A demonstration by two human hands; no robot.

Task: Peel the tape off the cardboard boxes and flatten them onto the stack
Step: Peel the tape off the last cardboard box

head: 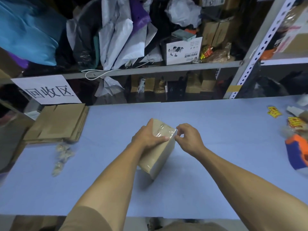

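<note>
Bench point(216, 164): pale blue top, spans the whole width, shelving right behind its far edge.

Shelves point(150, 68): grey metal, perforated upright on the right. Packed with grey, white, purple and blue plastic mailer bags, brown cartons, one white printed carton. Lower shelf is dark, more cartons in there, details not readable.

Sign point(48, 90): white sheet with three large black characters, hangs off the shelf edge at far left.

Stack point(58, 124): flattened brown cardboard, far left of the bench, just below the sign. Sheets lie flat, edges roughly aligned.

Box point(158, 154): small brown carton, bench centre, well apart from the stack. Sits skewed to the bench edge, one corner pointing toward the person. Not flattened.

Left hand point(148, 135): palm down on the box's top left, fingers wrapped over the far edge, thumb lying across the top. Grip: clamped on the box, holding it down.

Right hand point(188, 139): at the box's top right corner, fingers curled, thumb and forefinger pinched together. Grip: pinching the tape end.

Tape point(168, 131): clear, glossy strip across the box top, serrated end lifted at the right corner between the right-hand fingertips. The rest looks stuck down.

Tape wads point(62, 155): crumpled clear clumps in a loose line on the bench, just in front of the stack.

Right bench edge: orange and blue object point(298, 150), partly cut off, can't tell what it is. Yellow and red packets point(275, 111) beyond it.
</note>
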